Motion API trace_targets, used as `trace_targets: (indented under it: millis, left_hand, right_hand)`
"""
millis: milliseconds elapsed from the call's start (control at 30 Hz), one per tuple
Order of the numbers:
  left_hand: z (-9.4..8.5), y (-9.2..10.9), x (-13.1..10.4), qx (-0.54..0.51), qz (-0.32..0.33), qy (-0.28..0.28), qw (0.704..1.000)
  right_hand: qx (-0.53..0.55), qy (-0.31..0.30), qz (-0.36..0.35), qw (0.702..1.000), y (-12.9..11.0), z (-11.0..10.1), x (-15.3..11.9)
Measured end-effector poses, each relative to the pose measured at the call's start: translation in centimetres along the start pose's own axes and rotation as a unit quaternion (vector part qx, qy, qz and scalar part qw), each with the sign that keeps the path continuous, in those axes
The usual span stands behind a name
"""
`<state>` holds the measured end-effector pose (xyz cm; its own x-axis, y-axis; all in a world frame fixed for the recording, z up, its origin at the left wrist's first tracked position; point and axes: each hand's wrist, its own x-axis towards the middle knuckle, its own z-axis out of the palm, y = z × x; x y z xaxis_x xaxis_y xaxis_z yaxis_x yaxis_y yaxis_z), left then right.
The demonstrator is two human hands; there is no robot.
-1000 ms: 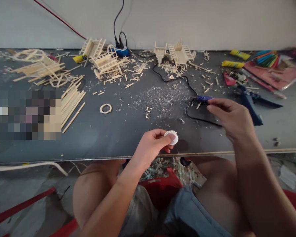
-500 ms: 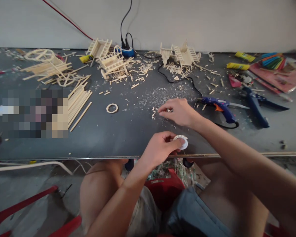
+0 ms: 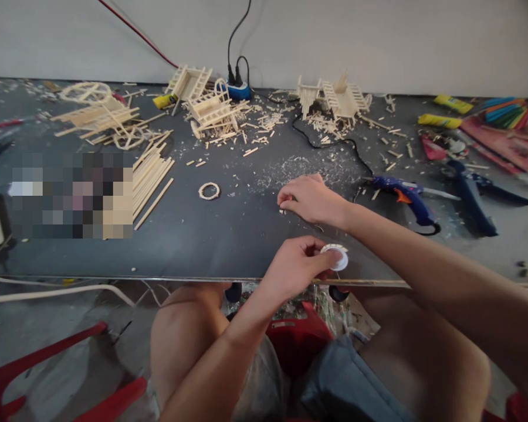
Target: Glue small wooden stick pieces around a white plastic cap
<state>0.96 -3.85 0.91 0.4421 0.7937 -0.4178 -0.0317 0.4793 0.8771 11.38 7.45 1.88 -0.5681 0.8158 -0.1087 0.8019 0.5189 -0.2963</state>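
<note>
My left hand (image 3: 300, 264) grips a small white disc (image 3: 338, 258) near the table's front edge, thumb on its face; short pale wood bits line its upper rim. Farther back, my right hand (image 3: 310, 199) is over the table with thumb and fingertips drawn together at some tiny wood pieces (image 3: 282, 211). Whether anything is between those fingertips is too small to tell. A small ring of wood bits (image 3: 209, 191) lies on the dark table to the left of my hands.
A blue glue gun (image 3: 407, 193) and blue pliers (image 3: 473, 196) lie at the right. Long wooden sticks (image 3: 152, 181) lie left. Wooden models (image 3: 211, 111), (image 3: 343, 99) stand at the back near a blue power socket (image 3: 234, 89). A blurred patch covers the far left.
The whole view has shifted, so things appear farther right. My right hand has closed in on the small wood pieces, now mostly covered. My left hand still holds the disc.
</note>
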Motion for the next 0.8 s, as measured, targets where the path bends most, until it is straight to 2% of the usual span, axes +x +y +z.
trace_targets:
  millis: [133, 233, 367, 467, 600, 800]
  left_hand:
    - [0.1, 0.3, -0.1, -0.028, -0.004, 0.012, 1.000]
    - [0.2, 0.5, -0.2, -0.044, -0.007, 0.022, 0.999]
    - [0.3, 0.8, -0.2, -0.060, -0.016, 0.037, 0.997]
    - [0.2, 0.8, 0.0, -0.062, -0.005, 0.047, 0.997]
    - [-0.2, 0.8, 0.5, -0.093, 0.038, 0.092, 0.991]
    - [-0.5, 0.6, 1.1, -0.146, 0.083, 0.147, 0.975]
  right_hand:
    - [0.049, 0.025, 0.008, 0.998, 0.1, -0.7, -0.2]
    - [0.117, 0.081, 0.035, 0.989, 0.8, -1.8, -0.9]
    - [0.155, 0.159, 0.072, 0.972, 2.1, -3.2, -2.6]
    - [0.193, 0.192, 0.093, 0.958, 2.8, -3.8, -4.3]
    - [0.271, 0.201, 0.118, 0.934, 3.4, -3.4, -6.5]
    - [0.438, 0.195, 0.153, 0.864, 2.9, -1.3, -9.2]
